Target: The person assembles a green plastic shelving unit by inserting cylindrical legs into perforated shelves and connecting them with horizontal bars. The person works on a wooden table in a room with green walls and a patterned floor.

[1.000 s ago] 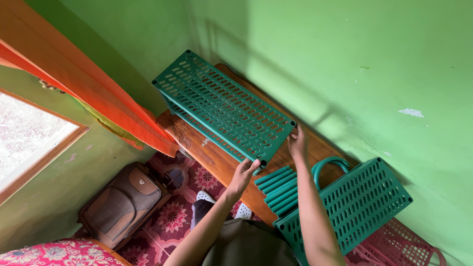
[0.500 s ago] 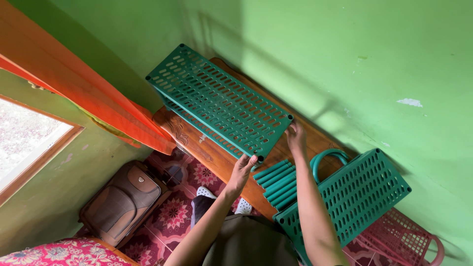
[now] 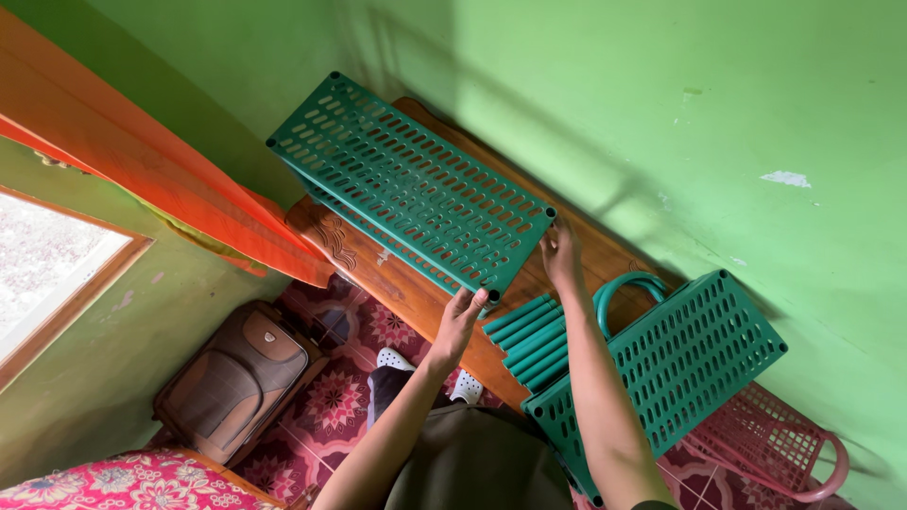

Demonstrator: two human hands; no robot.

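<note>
Head view, hands (image 3: 510, 288) gripping green slotted shelf (image 3: 411, 189)

We count two green slotted shelf panels (image 3: 411, 189) (image 3: 675, 364), one pink basket (image 3: 770, 439), one brown suitcase (image 3: 236, 378), and one bundle of green tubes (image 3: 529, 340).

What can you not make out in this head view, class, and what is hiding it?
- Pink basket: its lower part runs off the bottom edge.
- Green tubes: their far ends are hidden by the right hand's forearm and the second panel.
- Table: its top is mostly covered by the shelf panel.
- Left hand: its fingertips are hidden under the panel's edge.
</note>
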